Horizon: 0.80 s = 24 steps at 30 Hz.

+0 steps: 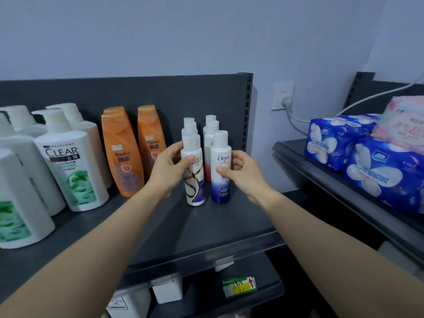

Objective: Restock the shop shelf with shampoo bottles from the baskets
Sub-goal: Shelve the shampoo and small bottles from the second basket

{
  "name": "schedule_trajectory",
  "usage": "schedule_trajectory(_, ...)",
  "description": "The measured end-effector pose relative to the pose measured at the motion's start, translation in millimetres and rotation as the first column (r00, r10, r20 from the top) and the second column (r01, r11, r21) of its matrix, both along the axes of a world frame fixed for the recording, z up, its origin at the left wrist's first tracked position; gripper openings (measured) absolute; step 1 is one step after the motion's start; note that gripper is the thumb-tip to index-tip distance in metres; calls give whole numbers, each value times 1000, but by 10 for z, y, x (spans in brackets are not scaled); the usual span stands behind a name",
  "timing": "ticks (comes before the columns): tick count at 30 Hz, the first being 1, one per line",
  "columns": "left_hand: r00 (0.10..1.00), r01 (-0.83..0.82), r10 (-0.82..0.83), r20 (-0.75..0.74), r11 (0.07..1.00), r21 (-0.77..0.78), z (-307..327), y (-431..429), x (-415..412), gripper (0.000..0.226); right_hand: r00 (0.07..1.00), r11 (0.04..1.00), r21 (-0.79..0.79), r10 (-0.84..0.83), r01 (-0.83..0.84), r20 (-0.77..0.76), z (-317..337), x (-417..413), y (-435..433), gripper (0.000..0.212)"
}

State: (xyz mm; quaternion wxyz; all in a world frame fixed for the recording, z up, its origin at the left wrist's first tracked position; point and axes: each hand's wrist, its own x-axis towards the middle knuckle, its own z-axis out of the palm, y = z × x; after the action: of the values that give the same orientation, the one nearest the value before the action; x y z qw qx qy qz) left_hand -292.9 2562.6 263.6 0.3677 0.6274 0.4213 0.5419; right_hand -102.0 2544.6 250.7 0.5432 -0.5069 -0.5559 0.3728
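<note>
On the dark grey shelf (229, 223) two small bottles stand upright side by side at the front of two short rows. My left hand (168, 167) is wrapped around the white Lux bottle (195, 182) with a gold swirl. My right hand (241, 171) grips the white-and-blue Dove bottle (220, 177) from its right side. Both bottles rest with their bases on the shelf. Behind them stand more small white-capped bottles (211, 131) of the same kinds. No basket is in view.
Two orange Rejoice bottles (122, 152) stand left of the small rows, then several large white Clear bottles (71, 161). A neighbouring shelf at right holds blue tissue packs (376, 173). A wall socket with a plugged cable (283, 97) is behind. White boxes (167, 290) sit on the lower shelf.
</note>
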Motion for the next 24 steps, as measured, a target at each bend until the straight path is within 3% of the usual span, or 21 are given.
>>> schedule_trajectory(15, 988, -93, 97, -121, 995, 44, -18, 254, 77, 43, 999, 1000, 19, -21, 20, 50, -39, -70, 267, 39)
schedule_trajectory(24, 933, -193, 218, -287, 975, 114, 37, 119, 137, 51, 974, 997, 34, -76, 70, 213, -27, -79, 229, 69)
